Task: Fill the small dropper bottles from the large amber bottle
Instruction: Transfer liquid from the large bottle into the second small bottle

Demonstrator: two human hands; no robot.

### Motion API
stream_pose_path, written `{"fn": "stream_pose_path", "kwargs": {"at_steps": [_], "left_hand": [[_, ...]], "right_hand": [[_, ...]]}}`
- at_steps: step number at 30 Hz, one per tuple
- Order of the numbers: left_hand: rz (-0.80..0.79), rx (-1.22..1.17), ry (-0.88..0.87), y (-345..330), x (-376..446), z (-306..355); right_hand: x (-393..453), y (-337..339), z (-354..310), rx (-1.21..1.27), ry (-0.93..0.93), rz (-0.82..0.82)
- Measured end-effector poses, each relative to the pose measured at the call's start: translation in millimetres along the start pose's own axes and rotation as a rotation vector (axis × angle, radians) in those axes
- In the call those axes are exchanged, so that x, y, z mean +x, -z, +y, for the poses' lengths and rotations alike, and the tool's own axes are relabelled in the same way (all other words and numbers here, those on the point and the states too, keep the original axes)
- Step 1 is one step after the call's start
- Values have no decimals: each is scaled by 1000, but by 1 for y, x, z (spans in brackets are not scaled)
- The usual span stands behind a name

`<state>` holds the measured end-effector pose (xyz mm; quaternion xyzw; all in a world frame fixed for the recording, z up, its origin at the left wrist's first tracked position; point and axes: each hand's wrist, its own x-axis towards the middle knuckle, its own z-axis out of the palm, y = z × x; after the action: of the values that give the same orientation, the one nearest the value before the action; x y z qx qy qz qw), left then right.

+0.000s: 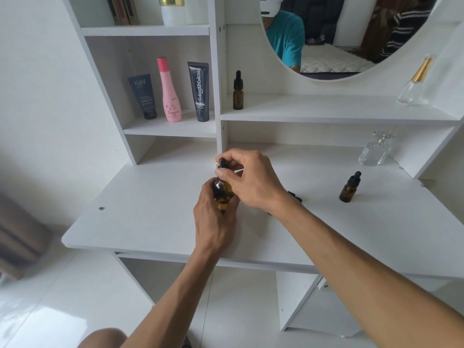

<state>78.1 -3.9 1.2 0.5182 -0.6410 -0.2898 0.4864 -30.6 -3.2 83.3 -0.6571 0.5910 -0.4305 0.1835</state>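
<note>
I am sitting at the white bench (155,222), and its right end is running out of the picture. The round mirror (351,33) above is being cut off at the top. On the shelf (170,129) to the left three containers are standing: a dark tube (143,96) reading "Kahf", a pink bottle (168,90) reading "Tamara", and a black tube (199,91) whose lettering, running sideways, is reading "Glad2Glow"; the small print under each is too fine for me to make out.

My left hand (216,222) is wrapping its fingers round the amber bottle (222,194) over the middle of the bench, hiding most of its body. My right hand (251,179) is pinching the black dropper cap (222,165) at its top.

One small dropper bottle (349,187) is standing on the bench well to the right, another (238,91) on the ledge under the mirror; neither is showing a label. Something small and black (295,195) is lying half hidden behind my right wrist.
</note>
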Motion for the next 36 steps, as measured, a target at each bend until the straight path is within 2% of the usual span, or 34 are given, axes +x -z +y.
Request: {"fn": "stream_pose_path", "kwargs": {"at_steps": [18,36], "left_hand": [[17,-51,-12,-4,1,-5],[11,-49,-7,-4,1,-7]], "right_hand": [[6,3,-11,213,8,127],[11,9,-19,80,126,189]]}}
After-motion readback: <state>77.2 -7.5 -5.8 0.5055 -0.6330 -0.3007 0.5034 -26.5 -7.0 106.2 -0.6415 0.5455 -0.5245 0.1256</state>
